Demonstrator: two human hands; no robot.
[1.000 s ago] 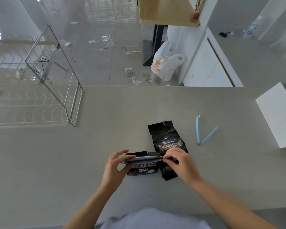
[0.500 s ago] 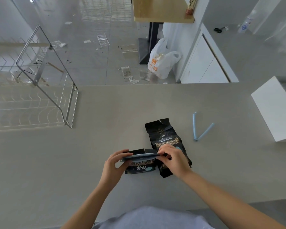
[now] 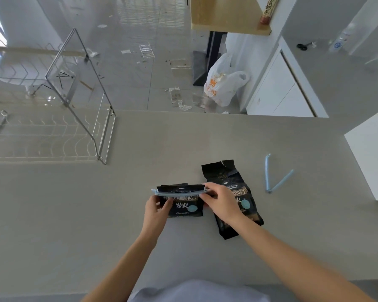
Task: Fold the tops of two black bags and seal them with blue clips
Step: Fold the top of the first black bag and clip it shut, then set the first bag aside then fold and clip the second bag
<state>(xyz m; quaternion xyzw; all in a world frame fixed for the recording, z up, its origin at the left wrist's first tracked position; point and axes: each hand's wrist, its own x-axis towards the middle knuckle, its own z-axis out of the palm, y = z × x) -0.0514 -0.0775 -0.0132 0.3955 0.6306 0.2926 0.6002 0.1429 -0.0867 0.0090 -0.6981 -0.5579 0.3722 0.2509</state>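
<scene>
A small black bag (image 3: 184, 207) lies on the grey counter (image 3: 140, 214) in front of me, its top folded over. A blue clip (image 3: 177, 192) runs across that fold. My left hand (image 3: 156, 209) pinches the clip's left end and the bag's left edge. My right hand (image 3: 220, 201) presses on the clip's right end. A second black bag (image 3: 227, 177) lies just to the right, partly under my right hand, its top unfolded. A second blue clip (image 3: 273, 177) lies open in a V farther right.
A wire dish rack (image 3: 52, 131) stands on the counter at the left. A white box (image 3: 373, 158) sits at the right edge. Beyond the counter's far edge the floor holds litter and a white plastic bag (image 3: 223, 86).
The bag with its clip now lies flatter, its printed front facing me. Both hands stay at the clip's ends. The view has shifted slightly.
</scene>
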